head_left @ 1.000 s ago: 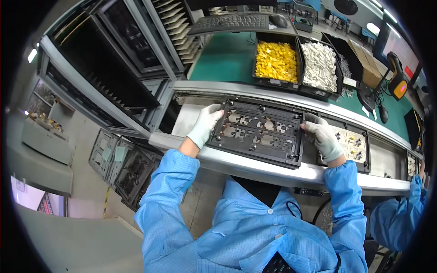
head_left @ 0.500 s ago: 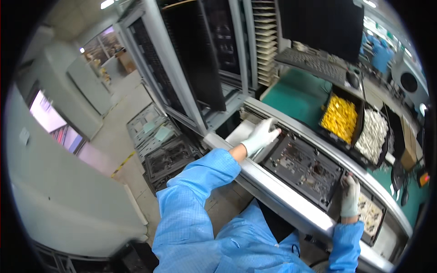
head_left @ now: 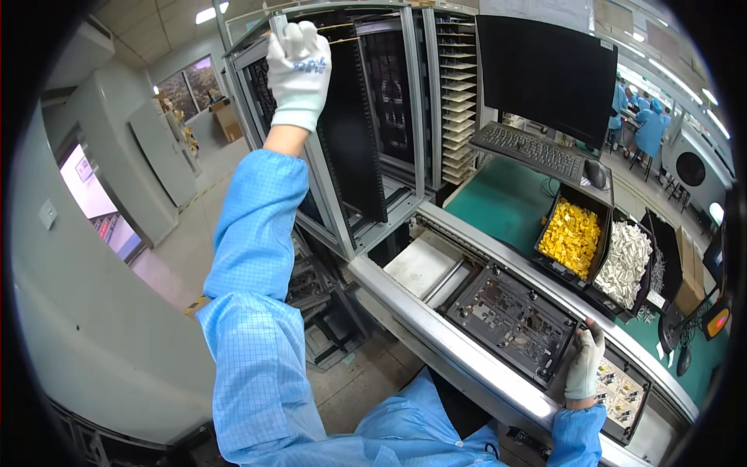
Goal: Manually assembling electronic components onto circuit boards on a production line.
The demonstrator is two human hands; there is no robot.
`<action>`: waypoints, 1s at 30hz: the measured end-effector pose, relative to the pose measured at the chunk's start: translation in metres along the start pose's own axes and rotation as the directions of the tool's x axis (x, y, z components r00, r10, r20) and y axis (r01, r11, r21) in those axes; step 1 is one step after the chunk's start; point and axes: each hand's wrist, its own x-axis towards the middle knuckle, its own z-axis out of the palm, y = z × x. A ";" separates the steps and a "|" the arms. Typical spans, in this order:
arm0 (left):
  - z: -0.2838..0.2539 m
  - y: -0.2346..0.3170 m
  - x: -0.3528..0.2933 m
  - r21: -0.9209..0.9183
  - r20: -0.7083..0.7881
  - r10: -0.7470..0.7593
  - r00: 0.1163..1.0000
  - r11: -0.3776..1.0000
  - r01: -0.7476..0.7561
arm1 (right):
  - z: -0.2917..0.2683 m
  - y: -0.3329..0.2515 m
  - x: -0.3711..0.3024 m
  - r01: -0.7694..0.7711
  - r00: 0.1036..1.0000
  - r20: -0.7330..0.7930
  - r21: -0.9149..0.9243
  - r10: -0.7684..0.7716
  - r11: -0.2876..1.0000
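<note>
My left hand (head_left: 299, 74), in a white glove, is raised in front of the upper front of a metal rack (head_left: 331, 179). Its fingers are bent; whatever they may hold is hidden behind them. On the conveyor rail lies a flat black fixture tray (head_left: 513, 319) bearing a circuit board with small parts. My right hand (head_left: 585, 362), gloved too, has its fingers curled at the tray's right end. Beyond that hand, farther right on the conveyor, sits another dark-framed tray (head_left: 622, 393) with pale boards and small parts.
Black bins of yellow parts (head_left: 572, 237) and white parts (head_left: 624, 265) stand on the green bench mat (head_left: 498, 198). Behind them are a keyboard (head_left: 529, 148), a mouse (head_left: 595, 173) and a monitor (head_left: 545, 74). Dark frames (head_left: 307, 280) are stacked on the floor left of the conveyor.
My left hand has left the fixture tray's left end and risen up and left to the rack's top. My right hand stays at the tray's right end. The view has shifted slightly.
</note>
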 end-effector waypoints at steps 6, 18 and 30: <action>-0.041 0.016 0.027 0.079 0.046 0.174 0.984 0.981 -0.177 | 0.001 -0.001 0.001 0.033 0.998 -0.049 -0.053 -0.035 0.998; -0.259 0.136 -0.026 -0.444 -0.690 0.136 0.711 0.696 -0.564 | 0.029 -0.056 -0.025 -0.350 0.816 0.573 0.395 0.070 0.849; -0.339 0.290 -0.109 -0.973 -0.041 0.325 0.945 -0.229 0.036 | -0.105 -0.066 -0.023 0.427 0.882 -0.283 0.141 -0.377 0.893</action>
